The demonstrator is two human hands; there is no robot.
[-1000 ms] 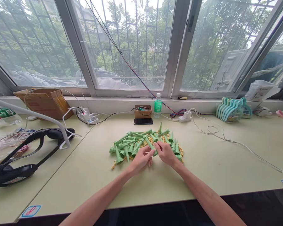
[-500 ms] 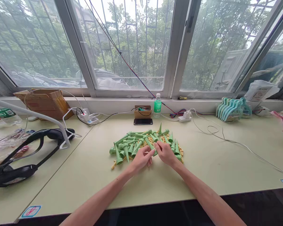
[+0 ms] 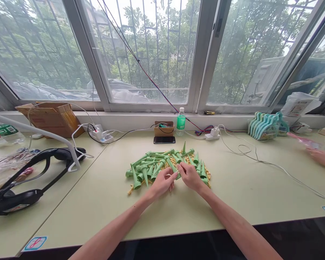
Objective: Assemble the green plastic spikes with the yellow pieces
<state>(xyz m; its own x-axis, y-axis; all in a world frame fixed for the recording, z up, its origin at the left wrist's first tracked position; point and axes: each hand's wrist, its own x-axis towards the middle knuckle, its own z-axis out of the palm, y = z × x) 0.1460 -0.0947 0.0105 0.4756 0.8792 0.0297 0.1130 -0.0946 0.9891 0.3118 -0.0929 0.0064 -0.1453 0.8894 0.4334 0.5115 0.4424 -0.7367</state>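
A pile of green plastic spikes (image 3: 142,169), cone-shaped with wider capped ends, lies on the table in front of me. Small yellow pieces (image 3: 130,190) are mixed in among and under them. At the pile's near edge, my left hand (image 3: 165,180) is closed, thumb and forefinger pinching a green spike (image 3: 178,176). My right hand (image 3: 189,175) meets it from the right, its fingers closed on the same spike. Most of that spike is hidden behind my fingers.
Behind the pile stand a phone (image 3: 164,140), a small cardboard box (image 3: 165,129) and a bottle (image 3: 181,122). A black headset-like frame (image 3: 40,195) lies left. Blue hangers (image 3: 264,126) and a white cable (image 3: 281,168) are right, near another person's hand (image 3: 322,157).
My hands and the green spike stay almost still. At the far right, the other person's hand and a pink-edged plastic bag have moved left, further into view.
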